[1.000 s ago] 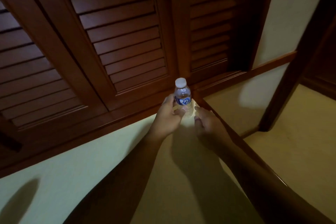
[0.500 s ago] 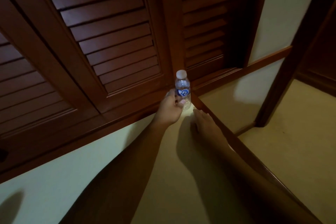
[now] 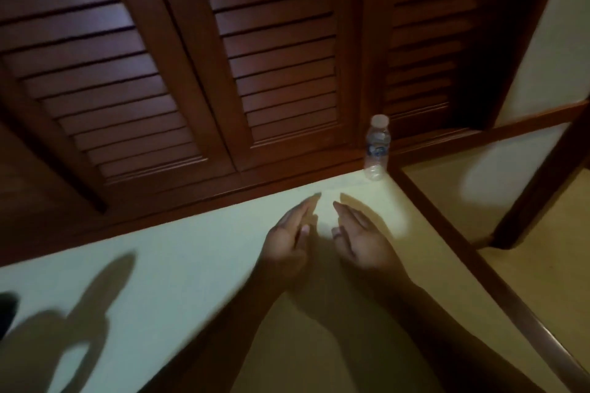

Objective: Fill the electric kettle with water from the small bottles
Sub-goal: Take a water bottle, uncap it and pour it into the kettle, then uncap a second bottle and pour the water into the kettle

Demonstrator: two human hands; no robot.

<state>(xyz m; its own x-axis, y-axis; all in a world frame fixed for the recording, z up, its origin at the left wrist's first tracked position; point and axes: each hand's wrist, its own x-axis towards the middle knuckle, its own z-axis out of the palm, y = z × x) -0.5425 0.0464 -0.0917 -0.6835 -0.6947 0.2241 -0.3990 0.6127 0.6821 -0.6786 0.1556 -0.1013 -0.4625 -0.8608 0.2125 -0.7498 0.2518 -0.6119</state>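
A small clear plastic bottle (image 3: 376, 147) with a pale cap and a blue label stands upright at the far right corner of the pale counter (image 3: 191, 265). It looks mostly empty. My left hand (image 3: 292, 234) and my right hand (image 3: 359, 233) hover over the counter well short of the bottle, side by side, palms facing each other, fingers straight and holding nothing. A ring shows on my right thumb. No kettle body is in sight; only a kettle-shaped shadow falls on the counter at the lower left.
Dark wooden louvred doors (image 3: 159, 73) rise right behind the counter. A wooden rim (image 3: 463, 252) runs along the counter's right edge, with a lower pale floor and a dark wooden post (image 3: 542, 185) beyond. A dark object (image 3: 6, 313) peeks in at the left edge.
My left hand let go of the bottle, and both hands drew back toward me. The bottle stays standing in the corner. The view has swung left.
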